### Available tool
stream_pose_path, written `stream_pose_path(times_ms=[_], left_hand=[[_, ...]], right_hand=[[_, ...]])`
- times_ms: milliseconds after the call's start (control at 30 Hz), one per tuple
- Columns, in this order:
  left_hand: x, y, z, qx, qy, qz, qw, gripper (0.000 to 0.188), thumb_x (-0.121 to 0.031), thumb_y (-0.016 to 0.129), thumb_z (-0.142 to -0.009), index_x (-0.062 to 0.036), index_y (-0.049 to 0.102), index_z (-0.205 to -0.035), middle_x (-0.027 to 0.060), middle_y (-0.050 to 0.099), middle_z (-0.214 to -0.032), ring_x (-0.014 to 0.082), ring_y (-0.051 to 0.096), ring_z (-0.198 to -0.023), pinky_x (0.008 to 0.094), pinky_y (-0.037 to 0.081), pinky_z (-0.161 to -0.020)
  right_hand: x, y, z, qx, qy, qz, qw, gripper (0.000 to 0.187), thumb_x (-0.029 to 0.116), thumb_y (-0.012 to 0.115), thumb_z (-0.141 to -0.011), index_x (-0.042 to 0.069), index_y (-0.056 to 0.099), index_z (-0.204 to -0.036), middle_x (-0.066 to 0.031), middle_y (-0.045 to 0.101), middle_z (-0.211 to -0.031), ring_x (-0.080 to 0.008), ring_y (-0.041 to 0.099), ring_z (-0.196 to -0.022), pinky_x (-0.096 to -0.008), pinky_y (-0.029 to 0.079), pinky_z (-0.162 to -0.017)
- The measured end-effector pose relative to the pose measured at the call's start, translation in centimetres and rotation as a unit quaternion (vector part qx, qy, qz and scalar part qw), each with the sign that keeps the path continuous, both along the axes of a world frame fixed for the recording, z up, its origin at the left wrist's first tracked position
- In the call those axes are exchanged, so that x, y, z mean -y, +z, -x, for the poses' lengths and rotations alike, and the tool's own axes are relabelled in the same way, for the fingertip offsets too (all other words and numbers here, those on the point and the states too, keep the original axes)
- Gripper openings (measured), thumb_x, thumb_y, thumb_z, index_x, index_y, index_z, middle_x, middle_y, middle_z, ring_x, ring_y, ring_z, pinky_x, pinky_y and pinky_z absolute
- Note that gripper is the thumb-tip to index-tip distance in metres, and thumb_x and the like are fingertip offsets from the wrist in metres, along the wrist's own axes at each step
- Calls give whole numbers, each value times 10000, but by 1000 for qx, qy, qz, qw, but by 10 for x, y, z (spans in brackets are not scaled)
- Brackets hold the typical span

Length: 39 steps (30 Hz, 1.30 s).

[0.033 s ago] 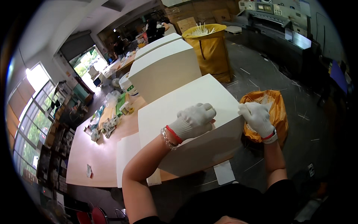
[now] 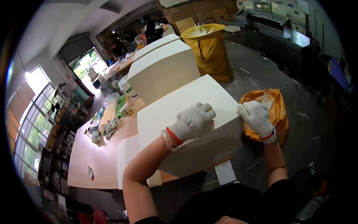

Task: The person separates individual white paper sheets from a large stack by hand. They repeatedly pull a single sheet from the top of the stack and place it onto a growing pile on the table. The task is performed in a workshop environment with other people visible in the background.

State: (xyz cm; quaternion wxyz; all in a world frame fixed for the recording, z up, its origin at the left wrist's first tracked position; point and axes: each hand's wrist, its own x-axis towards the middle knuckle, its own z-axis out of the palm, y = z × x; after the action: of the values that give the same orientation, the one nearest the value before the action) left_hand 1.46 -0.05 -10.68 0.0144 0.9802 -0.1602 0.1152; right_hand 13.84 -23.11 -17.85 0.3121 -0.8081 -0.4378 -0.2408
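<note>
A tall stack of white paper sheets [image 2: 179, 100] stands at the edge of the wooden table. My left hand [image 2: 197, 118], in a white knit glove, rests on top of the stack close to its near edge. Its fingers are curled in, and whatever lies under them is hidden. At the stack's right corner is my right hand [image 2: 256, 115], gloved the same way. Its thumb and fingers are pressed together at the corner, but what they pinch is too small to make out.
Beyond stands another tall white stack [image 2: 164, 71]. An orange bag [image 2: 278, 112] with thin strips sits below my right hand; a larger yellow bag [image 2: 209, 56] of strips stands farther back. Gloves [image 2: 109, 127] and tape lie on the table [image 2: 85, 160]. Loose strips litter the floor.
The view has shifted very slightly. Both hands stay at the same places on the stack.
</note>
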Motion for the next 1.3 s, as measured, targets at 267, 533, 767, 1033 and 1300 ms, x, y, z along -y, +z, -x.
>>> stream_pose_path(times_ms=[267, 533, 767, 1033, 1300], left_hand=[[-11, -21, -7, 76, -110, 92, 987, 134, -115, 640, -802, -49, 595, -909, 94, 622, -1089, 300, 616, -1034, 414, 555, -782], [-11, -10, -9, -7, -68, 218, 974, 96, -15, 679, -779, -27, 591, -815, 125, 632, -846, 269, 628, -781, 368, 516, -713], [-12, -1, -3, -67, 4, 236, 970, 334, -253, 814, -798, -52, 570, -905, 134, 645, -884, 255, 628, -768, 371, 503, -698], [-13, -17, -6, 36, -22, 255, 966, 504, -128, 769, -809, -17, 572, -1259, 192, 668, -1224, 274, 654, -812, 339, 518, -721], [-21, -3, -10, -7, -131, 187, 973, 525, -65, 726, -800, -47, 566, -1300, 110, 634, -1037, 278, 678, -871, 342, 530, -783]], right_hand=[[-44, 38, -7, 147, 85, -190, 967, 167, 220, 690, -838, 76, 619, -791, -52, 516, -624, -250, 554, -590, -376, 438, -555], [-59, 39, -20, 194, 122, -211, 950, 125, 105, 620, -858, 9, 632, -936, -82, 542, -646, -264, 550, -578, -368, 429, -571], [-59, 31, -22, 169, 131, -264, 940, 132, 51, 592, -867, -21, 614, -976, -85, 542, -643, -261, 534, -557, -357, 436, -585], [-60, 24, -29, 160, 150, -277, 936, 85, 36, 577, -898, -35, 603, -859, -81, 487, -598, -262, 471, -515, -374, 400, -556], [-63, 23, -29, 130, 152, -310, 930, 104, 38, 581, -895, -43, 602, -832, -102, 480, -587, -270, 474, -524, -376, 396, -545]])
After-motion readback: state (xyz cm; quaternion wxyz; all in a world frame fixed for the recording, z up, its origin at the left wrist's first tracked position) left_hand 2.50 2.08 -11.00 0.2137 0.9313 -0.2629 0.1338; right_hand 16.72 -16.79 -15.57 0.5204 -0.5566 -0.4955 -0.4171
